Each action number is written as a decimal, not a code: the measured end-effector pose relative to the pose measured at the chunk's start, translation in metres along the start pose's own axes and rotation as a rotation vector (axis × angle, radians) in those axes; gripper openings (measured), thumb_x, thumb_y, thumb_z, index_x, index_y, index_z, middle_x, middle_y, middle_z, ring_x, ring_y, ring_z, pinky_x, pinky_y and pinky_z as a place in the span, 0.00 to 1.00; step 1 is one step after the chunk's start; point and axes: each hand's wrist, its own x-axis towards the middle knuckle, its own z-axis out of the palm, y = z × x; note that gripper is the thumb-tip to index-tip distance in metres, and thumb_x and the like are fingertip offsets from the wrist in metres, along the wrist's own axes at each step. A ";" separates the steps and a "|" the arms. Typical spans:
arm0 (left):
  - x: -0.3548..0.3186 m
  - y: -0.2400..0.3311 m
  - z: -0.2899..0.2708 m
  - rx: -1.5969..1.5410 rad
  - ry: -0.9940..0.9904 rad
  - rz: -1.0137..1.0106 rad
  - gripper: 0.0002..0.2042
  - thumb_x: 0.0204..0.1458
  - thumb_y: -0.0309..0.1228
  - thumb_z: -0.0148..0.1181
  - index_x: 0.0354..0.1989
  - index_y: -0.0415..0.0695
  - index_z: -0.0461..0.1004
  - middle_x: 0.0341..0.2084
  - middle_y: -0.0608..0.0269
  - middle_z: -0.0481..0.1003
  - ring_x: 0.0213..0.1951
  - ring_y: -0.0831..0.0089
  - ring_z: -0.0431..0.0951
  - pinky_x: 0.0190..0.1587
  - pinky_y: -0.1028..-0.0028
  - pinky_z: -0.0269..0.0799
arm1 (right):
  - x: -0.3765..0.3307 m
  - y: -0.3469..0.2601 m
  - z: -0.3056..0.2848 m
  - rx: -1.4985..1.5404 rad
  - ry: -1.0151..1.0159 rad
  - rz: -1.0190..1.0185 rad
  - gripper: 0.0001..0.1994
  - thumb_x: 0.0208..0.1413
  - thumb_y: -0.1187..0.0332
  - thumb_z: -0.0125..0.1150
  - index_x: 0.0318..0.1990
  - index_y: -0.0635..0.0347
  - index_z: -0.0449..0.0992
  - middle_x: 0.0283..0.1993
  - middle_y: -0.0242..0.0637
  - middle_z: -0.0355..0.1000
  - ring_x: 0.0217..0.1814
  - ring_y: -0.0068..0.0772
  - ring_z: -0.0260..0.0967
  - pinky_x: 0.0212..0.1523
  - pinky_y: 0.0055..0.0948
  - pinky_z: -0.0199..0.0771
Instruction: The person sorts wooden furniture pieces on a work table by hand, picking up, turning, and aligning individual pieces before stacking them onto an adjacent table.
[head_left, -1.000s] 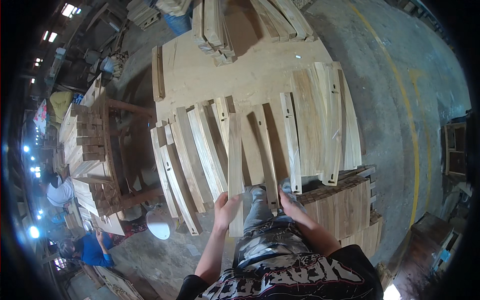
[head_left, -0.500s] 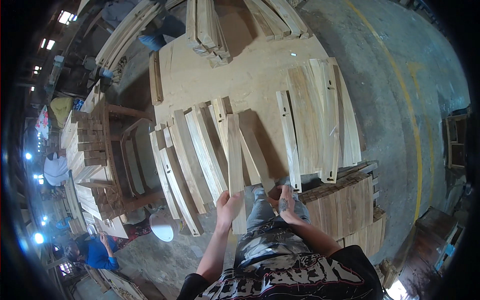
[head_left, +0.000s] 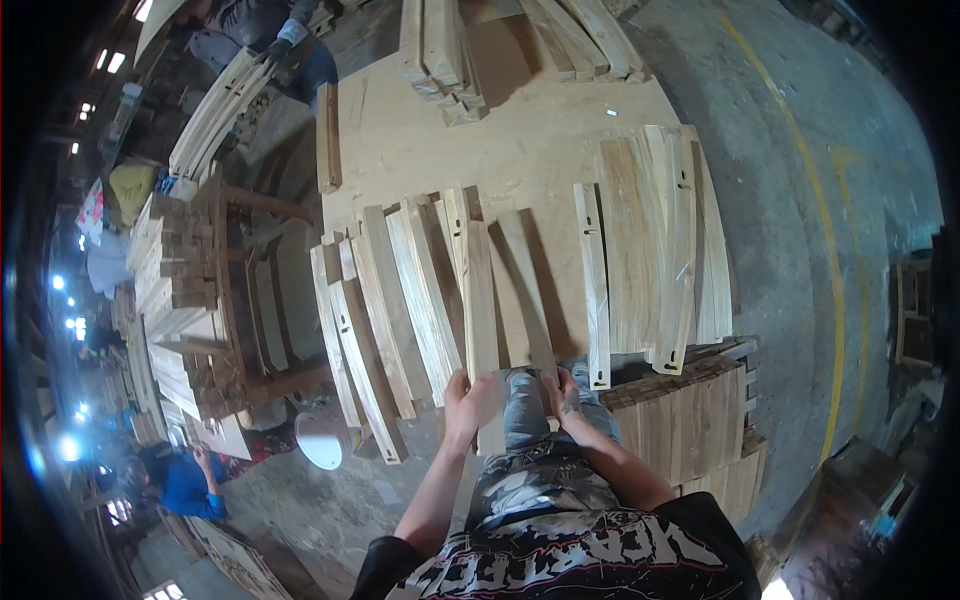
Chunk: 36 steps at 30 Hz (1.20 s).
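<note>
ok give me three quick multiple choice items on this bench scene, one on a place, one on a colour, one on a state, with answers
1. Where does the slat with slots at its ends lie?
A. right of the held slat
B. on the floor
C. left of the held slat

2. What colour is the top of the person at lower left?
A. red
B. blue
C. white

3. How is the left hand?
A. hanging free
B. flat on the floor
C. gripping the near end of a long slat

Answers: 1 A, it lies between the held slat and the right-hand stack. 2 B, the top is plainly blue. 3 C, its fingers close on the slat's end, while the right hand rests on a neighbouring slat.
</note>
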 end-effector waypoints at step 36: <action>0.025 -0.145 0.059 -0.410 -0.166 -0.329 0.31 0.63 0.57 0.40 0.51 0.36 0.71 0.42 0.59 0.74 0.46 0.71 0.73 0.46 0.71 0.71 | -0.017 0.014 -0.060 -0.115 -0.214 0.266 0.34 0.58 0.40 0.53 0.58 0.64 0.65 0.42 0.40 0.74 0.40 0.34 0.72 0.37 0.32 0.76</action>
